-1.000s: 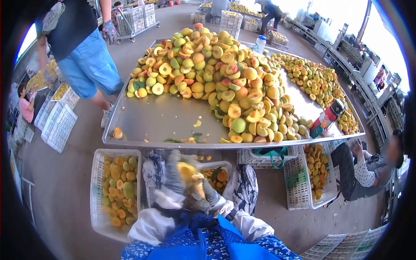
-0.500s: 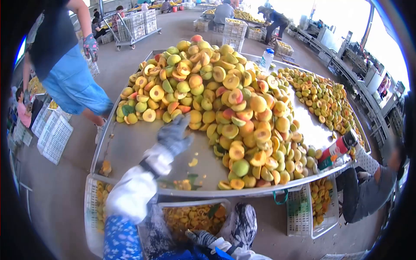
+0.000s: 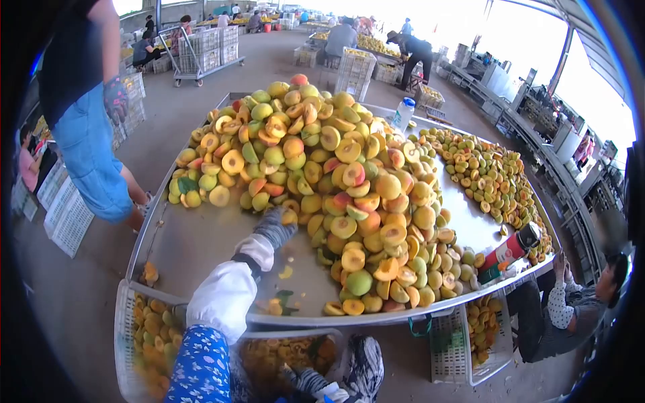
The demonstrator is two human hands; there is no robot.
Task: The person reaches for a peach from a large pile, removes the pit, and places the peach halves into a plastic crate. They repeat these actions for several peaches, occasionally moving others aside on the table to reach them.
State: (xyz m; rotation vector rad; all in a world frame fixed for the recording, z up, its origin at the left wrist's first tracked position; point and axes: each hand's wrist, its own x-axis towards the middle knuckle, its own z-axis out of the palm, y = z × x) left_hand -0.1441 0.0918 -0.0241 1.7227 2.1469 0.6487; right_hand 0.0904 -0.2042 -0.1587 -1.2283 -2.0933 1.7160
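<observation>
A large pile of peaches point(image 3: 269, 154), many of them halved, covers much of the metal table point(image 3: 195, 235). At the pile's near left edge, my left hand point(image 3: 272, 232), in a grey striped glove, has its fingers closed round a peach point(image 3: 289, 216). Low down by my knees, my right hand point(image 3: 309, 381), also in a striped glove, is curled above a bin point(image 3: 336, 342) of peach pieces. What it holds, if anything, I cannot make out. Scraps and a green leaf point(image 3: 285, 299) lie on the metal near the front edge.
Crates of peaches stand under the table at left point(image 3: 122, 336) and right point(image 3: 449, 356). A red flask point(image 3: 507, 252) leans near the right edge; a clear bottle point(image 3: 403, 115) stands behind the pile. One person point(image 3: 94, 134) stands at left, another point(image 3: 571, 309) sits at right.
My left hand has moved to the pile's edge and its open fingers have closed round a peach. The view has shifted; my right hand stays low by the bin.
</observation>
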